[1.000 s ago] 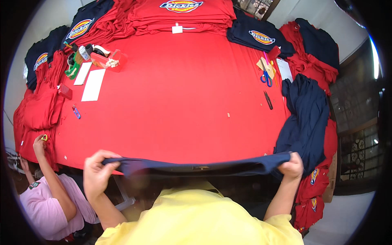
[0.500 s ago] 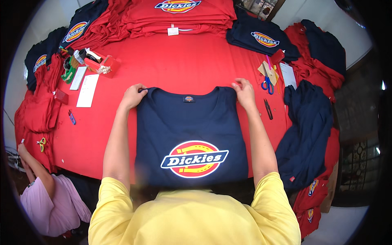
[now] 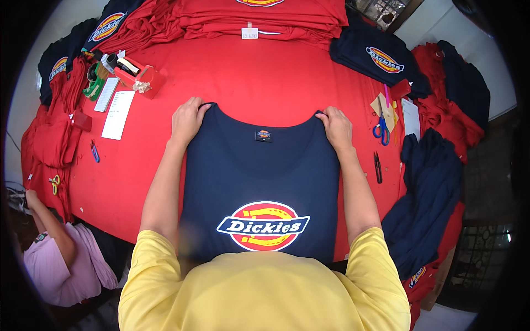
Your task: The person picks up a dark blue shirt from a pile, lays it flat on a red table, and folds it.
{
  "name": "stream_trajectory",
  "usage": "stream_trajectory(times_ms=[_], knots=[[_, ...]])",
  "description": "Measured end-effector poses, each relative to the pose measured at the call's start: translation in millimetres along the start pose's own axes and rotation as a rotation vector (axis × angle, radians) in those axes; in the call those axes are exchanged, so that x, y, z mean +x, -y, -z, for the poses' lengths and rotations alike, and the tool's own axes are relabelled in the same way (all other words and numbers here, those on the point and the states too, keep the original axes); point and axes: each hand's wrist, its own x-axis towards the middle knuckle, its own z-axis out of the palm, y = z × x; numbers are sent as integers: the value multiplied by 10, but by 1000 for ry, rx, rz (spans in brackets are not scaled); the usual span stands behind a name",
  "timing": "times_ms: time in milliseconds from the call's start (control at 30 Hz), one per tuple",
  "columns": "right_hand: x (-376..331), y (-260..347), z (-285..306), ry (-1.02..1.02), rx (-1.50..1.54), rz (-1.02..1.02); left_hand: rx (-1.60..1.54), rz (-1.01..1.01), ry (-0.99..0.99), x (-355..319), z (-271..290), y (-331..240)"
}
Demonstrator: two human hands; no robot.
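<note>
A navy T-shirt (image 3: 259,174) with a large red, yellow and white printed emblem lies spread face up in front of me, its lower part hidden by my yellow-sleeved body. My left hand (image 3: 188,118) pinches the shirt's left shoulder corner between thumb and fingers. At the opposite shoulder corner, my right hand (image 3: 336,127) grips the fabric, thumb toward the collar. Between the two hands the wide neckline sags in a curve, with a small neck label (image 3: 264,134) showing inside it.
A red cloth-covered table (image 3: 237,71) carries stacked red shirts (image 3: 259,25) at the back. On the left are a tape dispenser (image 3: 141,77) and a paper sheet (image 3: 117,116); on the right, blue-handled scissors (image 3: 381,128), thread snips (image 3: 377,167) and a crumpled navy garment (image 3: 425,204). A co-worker (image 3: 66,254) is at lower left.
My right hand's fingers have closed on the shoulder corner, where they were partly spread before. The neckline now hangs in a wider curve between my hands. The head view has shifted slightly.
</note>
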Motion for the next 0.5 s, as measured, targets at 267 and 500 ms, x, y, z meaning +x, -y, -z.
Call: stream_trajectory(times_ms=[267,500], knots=[[121,62,293,447,381,-327,-390,255,509,119,331,-2],[302,165,373,643,348,-231,-256,64,273,18,222,-165]])
